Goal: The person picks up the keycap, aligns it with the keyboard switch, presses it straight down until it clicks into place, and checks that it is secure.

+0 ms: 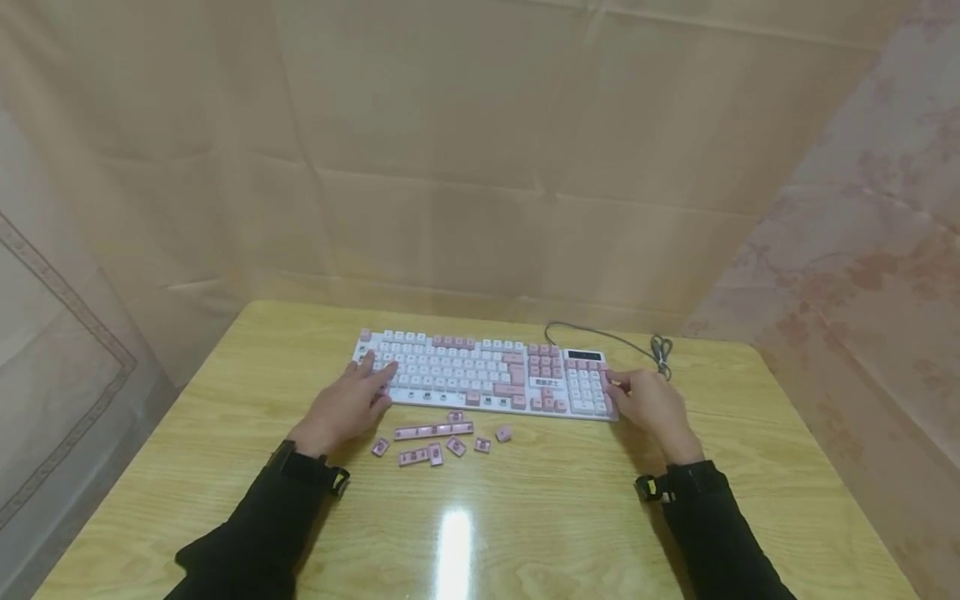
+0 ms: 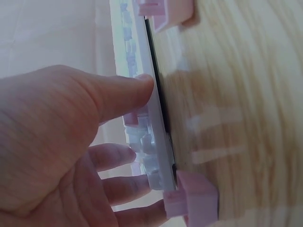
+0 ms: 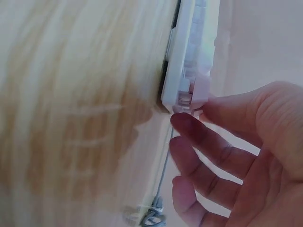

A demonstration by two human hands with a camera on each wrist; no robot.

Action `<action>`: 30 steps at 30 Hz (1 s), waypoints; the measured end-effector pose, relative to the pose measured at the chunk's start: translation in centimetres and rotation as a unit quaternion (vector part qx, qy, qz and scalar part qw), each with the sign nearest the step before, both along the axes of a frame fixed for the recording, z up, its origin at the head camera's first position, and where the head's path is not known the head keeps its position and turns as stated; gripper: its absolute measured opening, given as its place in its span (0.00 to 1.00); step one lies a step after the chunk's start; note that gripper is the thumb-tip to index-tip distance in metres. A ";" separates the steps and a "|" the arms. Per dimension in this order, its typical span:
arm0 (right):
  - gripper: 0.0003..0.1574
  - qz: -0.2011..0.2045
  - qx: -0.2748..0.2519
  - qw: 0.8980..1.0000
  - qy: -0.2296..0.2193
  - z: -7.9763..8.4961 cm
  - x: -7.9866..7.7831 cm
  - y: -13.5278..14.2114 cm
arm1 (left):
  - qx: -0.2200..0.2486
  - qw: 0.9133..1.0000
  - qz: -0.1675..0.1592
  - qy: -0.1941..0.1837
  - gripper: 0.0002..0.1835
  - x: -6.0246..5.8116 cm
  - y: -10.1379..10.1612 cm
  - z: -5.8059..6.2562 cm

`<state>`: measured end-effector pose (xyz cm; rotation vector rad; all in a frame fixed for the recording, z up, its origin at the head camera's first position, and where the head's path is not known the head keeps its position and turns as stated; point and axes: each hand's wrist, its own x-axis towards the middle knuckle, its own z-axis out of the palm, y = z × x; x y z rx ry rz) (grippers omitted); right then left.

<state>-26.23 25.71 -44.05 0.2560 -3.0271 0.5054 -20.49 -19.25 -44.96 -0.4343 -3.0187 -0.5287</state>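
Note:
A white and pink keyboard lies lengthwise across the back of the table. My left hand rests at its left end, fairly straight fingers over the keys. In the left wrist view the thumb lies along the keyboard's front edge. At the opposite end my right hand pinches a pink keycap on the number pad's outer column between thumb and forefinger; its other fingers are loosely bent. Dark switches show bare along the left and bottom rows. In front lie a long pink space bar and several loose pink keycaps.
A grey cable runs behind the keyboard to a tied bundle at its right. The wooden table ends at a beige cloth hanging behind. Patterned cloth hangs at the right.

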 end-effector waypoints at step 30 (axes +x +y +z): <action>0.16 0.176 -0.039 0.983 0.021 0.8 0.3 -1.0 | -0.012 1.000 0.002 0.001 0.29 0.1 0.0 0.1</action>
